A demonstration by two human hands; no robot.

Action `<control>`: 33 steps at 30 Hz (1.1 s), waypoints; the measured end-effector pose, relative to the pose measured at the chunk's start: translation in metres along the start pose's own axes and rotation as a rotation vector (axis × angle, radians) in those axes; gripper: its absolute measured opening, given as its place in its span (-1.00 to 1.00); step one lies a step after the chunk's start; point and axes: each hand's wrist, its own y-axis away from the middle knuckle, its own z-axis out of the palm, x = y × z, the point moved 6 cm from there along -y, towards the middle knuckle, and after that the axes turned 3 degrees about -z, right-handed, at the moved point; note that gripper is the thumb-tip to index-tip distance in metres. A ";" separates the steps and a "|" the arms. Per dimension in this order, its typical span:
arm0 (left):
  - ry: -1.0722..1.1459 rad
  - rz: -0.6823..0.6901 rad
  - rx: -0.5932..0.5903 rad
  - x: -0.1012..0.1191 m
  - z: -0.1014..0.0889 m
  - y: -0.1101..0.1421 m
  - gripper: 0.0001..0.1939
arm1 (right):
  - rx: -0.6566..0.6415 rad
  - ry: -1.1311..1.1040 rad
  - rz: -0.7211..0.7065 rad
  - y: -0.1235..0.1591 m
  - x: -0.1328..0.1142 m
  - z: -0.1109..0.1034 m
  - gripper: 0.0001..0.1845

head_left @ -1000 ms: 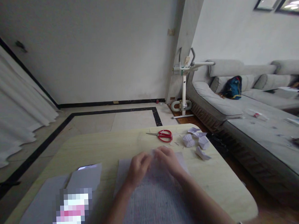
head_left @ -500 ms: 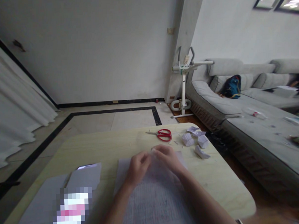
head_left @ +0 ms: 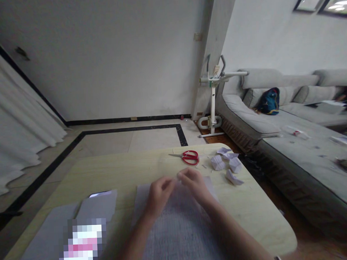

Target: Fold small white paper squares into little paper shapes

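Both hands meet above a large sheet of paper [head_left: 177, 236] covered in writing. My left hand [head_left: 161, 192] is closed in a pinch, its fingertips facing the right hand. My right hand [head_left: 194, 182] is closed too, thumb against fingers. A small pale bit shows between the fingertips, too blurred and small to name. Beyond the hands lie red-handled scissors [head_left: 188, 157], blades pointing left. To their right sit several folded white paper pieces [head_left: 218, 163], with tiny scraps near them.
On the table's left are white papers [head_left: 49, 233], a phone-like edge [head_left: 100, 194] and a bright pixelated patch. The wooden table [head_left: 262, 218] has rounded corners. Past it stand an exercise machine [head_left: 213, 98] and a grey sofa [head_left: 305, 148] with a blue backpack [head_left: 270, 101].
Hardly anything differs. Both hands stay pinched together over the sheet, with only a slight shift of the fingers; the scissors and folded papers stay where they were.
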 end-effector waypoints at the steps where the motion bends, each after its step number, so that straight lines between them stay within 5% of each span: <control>1: 0.002 0.005 0.005 0.000 -0.001 0.000 -0.75 | -0.006 0.012 -0.002 0.000 -0.001 0.000 -0.71; 10: 0.044 0.011 0.042 0.002 -0.007 0.000 -0.71 | -0.088 0.088 -0.012 0.001 -0.004 0.005 -0.72; 33: -0.004 0.019 0.035 0.009 -0.005 0.002 -0.71 | -0.041 0.159 -0.101 0.002 -0.009 0.003 -0.75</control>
